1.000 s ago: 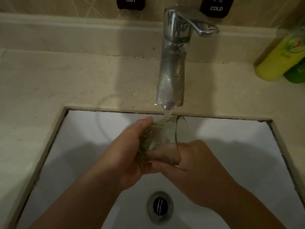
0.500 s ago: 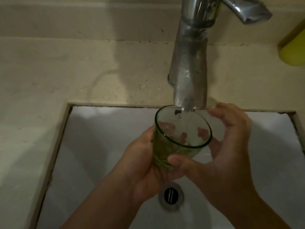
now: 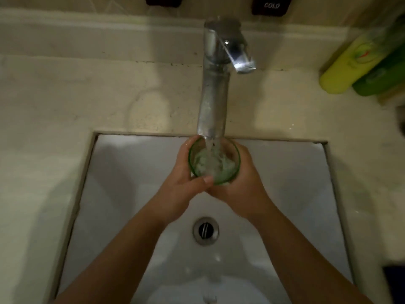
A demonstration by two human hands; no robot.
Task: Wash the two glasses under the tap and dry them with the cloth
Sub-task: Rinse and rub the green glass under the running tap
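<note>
A green-tinted glass (image 3: 214, 161) stands upright under the chrome tap (image 3: 214, 88), and water runs from the spout into it and froths inside. My left hand (image 3: 183, 183) wraps its left side with the thumb across the front. On the other side, my right hand (image 3: 243, 183) cups the glass's right side and bottom. Both hands hold the glass over the white sink (image 3: 131, 176). Only one glass is in view, and no cloth is visible.
The sink's metal drain (image 3: 205, 231) lies below the hands. A beige stone counter (image 3: 65, 102) surrounds the basin. A yellow bottle (image 3: 348, 66) and a green bottle (image 3: 381, 77) lie at the back right. A dark "COLD" label (image 3: 271, 5) is on the wall.
The glass went from tilted on its side to upright under the spout. My right hand closed around its right side, and water now fills it. The view pulled back from the tap.
</note>
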